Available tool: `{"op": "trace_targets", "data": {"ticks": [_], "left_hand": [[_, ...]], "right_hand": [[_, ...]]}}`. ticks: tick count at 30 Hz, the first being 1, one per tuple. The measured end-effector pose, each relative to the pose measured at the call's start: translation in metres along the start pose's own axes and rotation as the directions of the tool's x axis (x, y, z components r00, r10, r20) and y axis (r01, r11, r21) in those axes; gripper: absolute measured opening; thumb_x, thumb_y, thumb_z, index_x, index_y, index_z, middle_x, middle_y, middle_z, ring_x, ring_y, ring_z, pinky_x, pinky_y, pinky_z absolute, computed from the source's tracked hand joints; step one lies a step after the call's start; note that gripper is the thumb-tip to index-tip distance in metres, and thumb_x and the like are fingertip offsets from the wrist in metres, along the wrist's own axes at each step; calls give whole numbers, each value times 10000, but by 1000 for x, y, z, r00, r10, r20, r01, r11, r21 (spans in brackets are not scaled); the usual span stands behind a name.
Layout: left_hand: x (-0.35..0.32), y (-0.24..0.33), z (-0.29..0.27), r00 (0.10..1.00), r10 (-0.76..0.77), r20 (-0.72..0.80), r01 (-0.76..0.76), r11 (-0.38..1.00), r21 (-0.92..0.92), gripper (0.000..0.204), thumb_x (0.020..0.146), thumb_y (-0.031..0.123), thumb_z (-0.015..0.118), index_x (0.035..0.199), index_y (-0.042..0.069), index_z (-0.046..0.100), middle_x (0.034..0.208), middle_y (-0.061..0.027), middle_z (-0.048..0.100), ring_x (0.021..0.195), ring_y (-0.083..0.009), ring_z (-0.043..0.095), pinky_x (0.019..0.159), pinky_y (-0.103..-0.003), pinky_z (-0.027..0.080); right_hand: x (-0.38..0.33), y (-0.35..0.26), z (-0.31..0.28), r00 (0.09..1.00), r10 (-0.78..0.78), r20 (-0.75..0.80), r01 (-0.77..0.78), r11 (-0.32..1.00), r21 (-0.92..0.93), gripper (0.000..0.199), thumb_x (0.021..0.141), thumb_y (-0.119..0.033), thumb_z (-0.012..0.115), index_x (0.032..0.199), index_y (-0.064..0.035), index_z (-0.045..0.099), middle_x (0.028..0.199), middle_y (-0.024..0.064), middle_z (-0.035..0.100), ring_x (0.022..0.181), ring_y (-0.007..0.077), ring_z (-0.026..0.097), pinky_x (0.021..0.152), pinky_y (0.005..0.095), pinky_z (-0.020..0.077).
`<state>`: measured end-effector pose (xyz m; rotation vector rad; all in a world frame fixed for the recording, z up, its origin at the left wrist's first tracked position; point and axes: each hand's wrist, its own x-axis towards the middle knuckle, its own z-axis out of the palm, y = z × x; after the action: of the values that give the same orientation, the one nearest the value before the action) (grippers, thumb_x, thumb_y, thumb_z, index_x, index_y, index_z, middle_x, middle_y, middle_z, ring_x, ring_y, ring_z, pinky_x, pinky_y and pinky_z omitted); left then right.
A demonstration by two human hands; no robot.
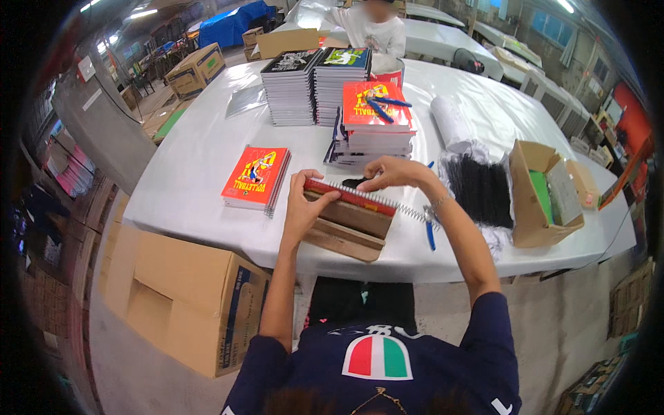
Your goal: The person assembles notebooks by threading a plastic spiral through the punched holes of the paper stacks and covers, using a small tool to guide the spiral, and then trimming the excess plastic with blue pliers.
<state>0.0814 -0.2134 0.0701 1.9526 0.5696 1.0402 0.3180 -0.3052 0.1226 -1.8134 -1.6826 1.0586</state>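
A red-covered notebook [360,199] stands spine up in a brown wooden holder [346,232] at the table's near edge. A silver spiral wire [412,213] runs along its spine and sticks out past the right end. My left hand [304,207] grips the notebook's left end, thumb on the near side. My right hand [387,173] is closed at the spiral wire near the middle of the spine, its fingertips pressed together. Something small and black beside those fingertips is too hidden to name. Blue-handled pliers [430,236] lie right of the holder, partly behind my right forearm.
Red spiral notebooks [256,173] lie left. Behind are a stack of red books [377,128] topped by more blue pliers [387,104], and tall notebook stacks [289,86]. Black spiral wires [478,190] and an open carton [543,200] sit right. A large carton [180,290] stands below left. A person [373,31] is across the table.
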Motion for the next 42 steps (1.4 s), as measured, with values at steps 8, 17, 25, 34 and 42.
{"op": "trace_targets", "data": {"ticks": [8,17,25,34,42], "left_hand": [[1,-13,-1,999,17,42,-14,998,-61,424,754,162,808,1079,82,548,947,-17,574,910,-133,548,858,-290,423],[2,-24,-8,995,-20,95,30,994,-105,437,784,151,791,1133,93,535,939,-13,581,906,-119,544,843,-270,423],[-3,-35,-10,993,-41,113,88,891,-446,485,833,102,743,1228,94,461,1049,-21,552,1004,-119,521,880,-268,414],[3,-55,-15,976,-32,216,163,763,-626,311,912,91,666,1174,107,499,1023,12,590,963,-77,546,868,-225,413],[5,-60,-20,966,-48,252,193,783,-591,406,937,158,635,1296,122,448,1147,-9,546,1055,-112,521,936,-265,397]], "right_hand": [[3,4,-4,990,53,133,-90,952,291,423,877,-482,684,1023,-88,643,1040,27,587,1031,142,559,854,314,549],[7,-14,13,990,-95,109,51,935,352,355,905,-440,667,968,-91,642,1279,54,565,1094,138,525,895,316,485],[9,-31,20,960,-271,-75,281,904,322,336,829,-364,759,797,-55,631,971,24,638,828,88,511,742,242,423],[32,-27,30,890,-381,-250,410,909,72,404,777,-417,779,700,-70,588,703,-12,555,706,106,487,659,278,399],[27,-45,23,946,-304,-115,314,946,81,442,802,-480,739,695,-69,616,671,-31,543,644,92,473,569,263,361]]}}
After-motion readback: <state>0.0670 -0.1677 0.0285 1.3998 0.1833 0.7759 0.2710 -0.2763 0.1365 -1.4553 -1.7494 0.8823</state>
